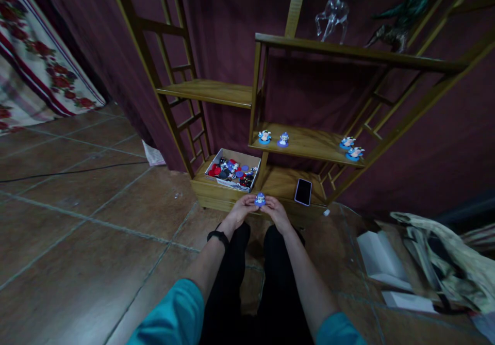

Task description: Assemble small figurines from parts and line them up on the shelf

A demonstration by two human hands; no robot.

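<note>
Between my two hands is a small purple figurine (260, 199) on a round purple base. My left hand (244, 206) grips it from the left, and my right hand (274, 208) from the right, with the fingertips at its base. Just beyond my hands, a cardboard box (253, 160) full of figurines and loose red, black and purple pieces stands on the lower shelf. On the middle shelf (305, 141) are another purple figurine (283, 139), a blue-based figurine (264, 137) at its left, and two more blue-based figurines (355, 153) near the right end.
A phone (303, 191) lies on the lower shelf, right of the box. A clear glass animal (334, 12) and a dark winged statuette (398, 25) stand on the top shelf. White box pieces (382, 257) and a pale cloth bag (444, 247) lie on the floor at right.
</note>
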